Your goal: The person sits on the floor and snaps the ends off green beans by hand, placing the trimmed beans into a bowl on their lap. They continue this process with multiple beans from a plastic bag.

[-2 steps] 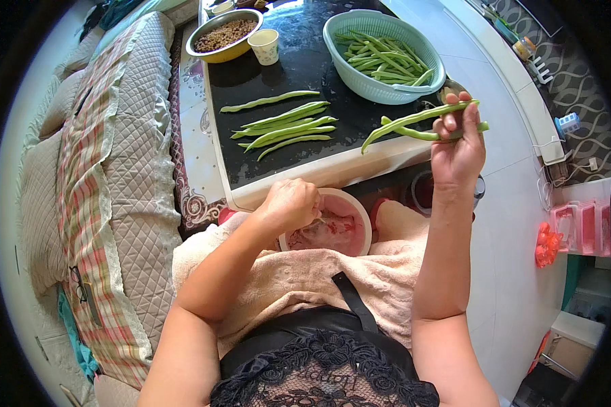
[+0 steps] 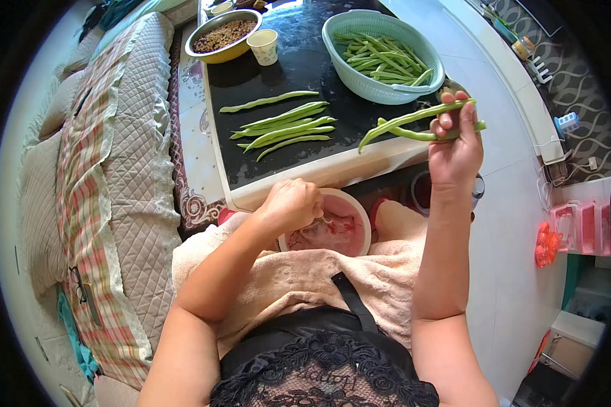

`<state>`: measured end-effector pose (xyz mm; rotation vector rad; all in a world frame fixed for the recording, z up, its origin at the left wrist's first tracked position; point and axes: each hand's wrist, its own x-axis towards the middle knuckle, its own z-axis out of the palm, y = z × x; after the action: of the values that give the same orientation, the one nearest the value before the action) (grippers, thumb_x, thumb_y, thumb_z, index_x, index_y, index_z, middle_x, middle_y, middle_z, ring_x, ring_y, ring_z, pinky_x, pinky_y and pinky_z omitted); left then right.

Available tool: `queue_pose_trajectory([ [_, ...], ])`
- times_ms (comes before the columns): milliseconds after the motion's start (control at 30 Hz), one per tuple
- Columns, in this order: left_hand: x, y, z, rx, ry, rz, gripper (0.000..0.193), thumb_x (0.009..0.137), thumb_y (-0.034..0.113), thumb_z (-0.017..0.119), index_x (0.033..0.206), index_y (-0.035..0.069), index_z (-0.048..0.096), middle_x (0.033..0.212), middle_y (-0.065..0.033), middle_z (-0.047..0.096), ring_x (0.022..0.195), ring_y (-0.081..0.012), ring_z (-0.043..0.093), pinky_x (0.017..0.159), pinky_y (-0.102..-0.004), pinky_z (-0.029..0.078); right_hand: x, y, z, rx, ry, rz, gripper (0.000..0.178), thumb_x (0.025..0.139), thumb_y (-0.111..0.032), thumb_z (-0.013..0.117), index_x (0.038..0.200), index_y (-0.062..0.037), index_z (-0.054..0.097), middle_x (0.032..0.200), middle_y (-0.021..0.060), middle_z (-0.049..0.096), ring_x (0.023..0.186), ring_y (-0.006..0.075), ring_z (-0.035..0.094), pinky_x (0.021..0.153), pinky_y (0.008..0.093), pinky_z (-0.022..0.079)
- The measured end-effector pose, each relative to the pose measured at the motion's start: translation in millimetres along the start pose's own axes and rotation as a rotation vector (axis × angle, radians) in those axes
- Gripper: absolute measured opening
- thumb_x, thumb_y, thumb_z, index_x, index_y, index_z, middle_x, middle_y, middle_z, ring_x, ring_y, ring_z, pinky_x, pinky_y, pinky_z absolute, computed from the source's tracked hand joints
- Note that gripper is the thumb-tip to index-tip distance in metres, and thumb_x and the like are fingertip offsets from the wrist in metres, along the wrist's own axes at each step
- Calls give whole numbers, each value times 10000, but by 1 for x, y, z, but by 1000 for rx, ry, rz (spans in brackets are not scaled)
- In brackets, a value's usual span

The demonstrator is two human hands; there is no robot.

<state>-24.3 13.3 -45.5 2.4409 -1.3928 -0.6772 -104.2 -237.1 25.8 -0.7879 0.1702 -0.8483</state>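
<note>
My right hand (image 2: pixel 456 146) is raised past the table's right front corner, its fingers closed round two long green beans (image 2: pixel 407 127) whose tips point left. Over a round pale waste bin (image 2: pixel 364 220) between my knees, my left hand (image 2: pixel 293 205) is closed with its fingers pinched together; what it holds, if anything, is too small to make out. Several green beans (image 2: pixel 288 127) lie side by side on the black tabletop, one a little apart behind the others. A light blue plastic basket (image 2: pixel 380 93) at the table's right holds a heap of more green beans (image 2: pixel 380 57).
On the table's far left stand a metal bowl (image 2: pixel 217 57) of small brown bits and a paper cup (image 2: pixel 263 49). The pale table edge (image 2: pixel 299 178) runs just beyond the bin. A quilted sofa (image 2: pixel 136 136) is on the left; pink containers (image 2: pixel 580 227) stand at the right.
My right hand has shifted very slightly left with the two beans in it. The left hand stays over the bin.
</note>
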Motion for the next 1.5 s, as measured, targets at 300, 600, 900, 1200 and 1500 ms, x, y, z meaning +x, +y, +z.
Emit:
queue_pose_trajectory([
  [300, 16, 11, -42, -637, 726, 86, 224, 841, 43, 663, 1063, 63, 678, 1011, -74, 645, 854, -161, 636, 715, -279, 519, -22, 26, 25, -262, -200, 73, 234, 1012, -243, 490, 1102, -39, 563, 942, 92, 686, 599, 63, 537, 536, 188, 439],
  [600, 19, 21, -46, -604, 784, 284, 301, 781, 115, 753, 1074, 73, 702, 966, -90, 680, 791, -179, 646, 696, -288, 518, -43, 43, 48, -390, -337, 185, 218, 1010, -238, 498, 1070, -42, 574, 917, 67, 681, 607, 37, 534, 541, 174, 424],
  [900, 14, 24, -54, -272, 916, 336, 55, 802, 40, 691, 847, 10, 680, 755, -92, 669, 670, -209, 645, 614, -305, 500, -42, 43, 46, -414, -279, 179, 212, 988, -228, 547, 1067, -38, 595, 918, 83, 689, 546, 19, 464, 488, 164, 359],
  [1200, 10, 20, -48, -588, 736, 197, 52, 802, 11, 646, 848, 15, 671, 761, -89, 662, 652, -214, 631, 594, -300, 489, -26, 33, 31, -271, -108, 154, 210, 960, -260, 596, 1032, -63, 614, 923, 106, 699, 456, 2, 295, 405, 159, 218],
  [1500, 1, 11, -47, -467, 622, 173, 62, 803, 50, 646, 847, 12, 665, 764, -109, 655, 669, -257, 631, 608, -314, 487, 4, -3, -4, -171, 56, -9, 189, 969, -216, 571, 1043, -47, 614, 977, 134, 692, 463, 29, 281, 400, 174, 233],
])
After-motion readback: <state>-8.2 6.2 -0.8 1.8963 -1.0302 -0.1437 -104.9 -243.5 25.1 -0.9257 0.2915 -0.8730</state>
